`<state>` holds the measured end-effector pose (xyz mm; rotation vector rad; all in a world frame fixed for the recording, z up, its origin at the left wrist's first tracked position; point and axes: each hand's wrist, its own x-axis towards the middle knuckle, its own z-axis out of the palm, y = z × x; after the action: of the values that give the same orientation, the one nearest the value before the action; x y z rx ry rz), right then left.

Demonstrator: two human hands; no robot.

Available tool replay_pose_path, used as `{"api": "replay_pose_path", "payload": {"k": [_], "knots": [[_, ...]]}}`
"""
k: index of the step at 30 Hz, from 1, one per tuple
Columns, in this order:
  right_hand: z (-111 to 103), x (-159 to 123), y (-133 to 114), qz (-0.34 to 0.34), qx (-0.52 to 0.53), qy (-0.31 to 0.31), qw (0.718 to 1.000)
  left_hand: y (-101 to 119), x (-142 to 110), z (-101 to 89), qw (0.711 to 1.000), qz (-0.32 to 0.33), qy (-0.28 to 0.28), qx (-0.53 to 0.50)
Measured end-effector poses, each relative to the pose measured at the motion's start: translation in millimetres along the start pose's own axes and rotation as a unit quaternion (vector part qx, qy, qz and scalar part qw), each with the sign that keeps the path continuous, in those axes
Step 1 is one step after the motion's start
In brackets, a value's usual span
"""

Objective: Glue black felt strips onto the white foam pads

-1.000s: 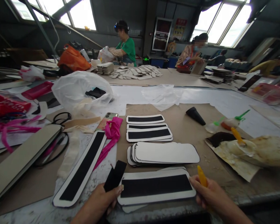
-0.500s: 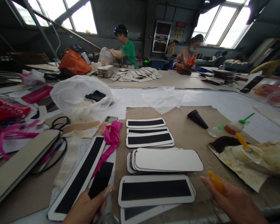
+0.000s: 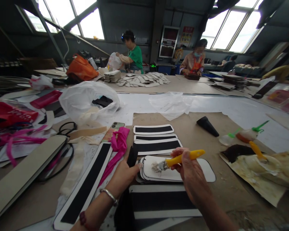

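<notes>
A yellow-handled brush (image 3: 195, 154) is gripped in my right hand (image 3: 190, 173), its whitish bristles over the left half of the top blank white panel (image 3: 207, 170). Whether the bristles touch that panel I cannot tell. My left hand (image 3: 119, 179) pinches black strips (image 3: 133, 155) at the left end of the stack, and dark material hangs below that wrist. Closer to me lies a white panel with a black strip on it (image 3: 163, 200), partly covered by my right forearm. Beyond the stack are several similar strip-faced panels (image 3: 156, 147).
At right, a pot (image 3: 267, 163) with another yellow handle stands on a stained sheet, near squeeze bottles (image 3: 247, 135) and a black cone (image 3: 207, 126). A long panel (image 3: 86, 183), pink ribbon (image 3: 120, 141) and plastic bag (image 3: 86, 99) lie left. Two people work across the table.
My right hand has brought the brush left from the table's right side to the white stack. My left hand has moved right and up with the black strips, now turned edge-on.
</notes>
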<state>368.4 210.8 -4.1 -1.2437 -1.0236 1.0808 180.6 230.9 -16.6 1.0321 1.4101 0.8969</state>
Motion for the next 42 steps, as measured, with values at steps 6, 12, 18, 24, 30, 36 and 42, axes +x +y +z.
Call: {"api": "replay_pose_path", "payload": {"k": [6, 12, 18, 24, 30, 36, 42], "knots": [[13, -1, 17, 0.032, -0.008, 0.011, 0.999, -14, 14, 5.5, 1.000, 0.012, -0.022, 0.012], [7, -5, 9, -0.001, -0.166, 0.025, 0.986, -20, 15, 5.4, 0.999, -0.027, -0.007, 0.046], [-33, -8, 0, -0.137, -0.393, 0.111, 0.903, -20, 14, 5.1, 0.997, -0.038, -0.002, 0.071], [-78, -8, -6, -0.226, -0.528, 0.166, 0.802, -23, 12, 3.4, 0.996, -0.046, -0.017, 0.075], [-93, -10, -13, -0.319, -0.574, 0.161, 0.737, -27, 11, 0.6, 0.996, -0.046, -0.018, 0.078], [-65, -31, 3, -0.357, -0.609, 0.101, 0.701, -34, 12, 1.1, 0.996, -0.042, -0.004, 0.082], [-56, -42, 1, -0.387, -0.535, 0.028, 0.751, -39, 13, -1.0, 0.995, -0.043, 0.000, 0.094]]}}
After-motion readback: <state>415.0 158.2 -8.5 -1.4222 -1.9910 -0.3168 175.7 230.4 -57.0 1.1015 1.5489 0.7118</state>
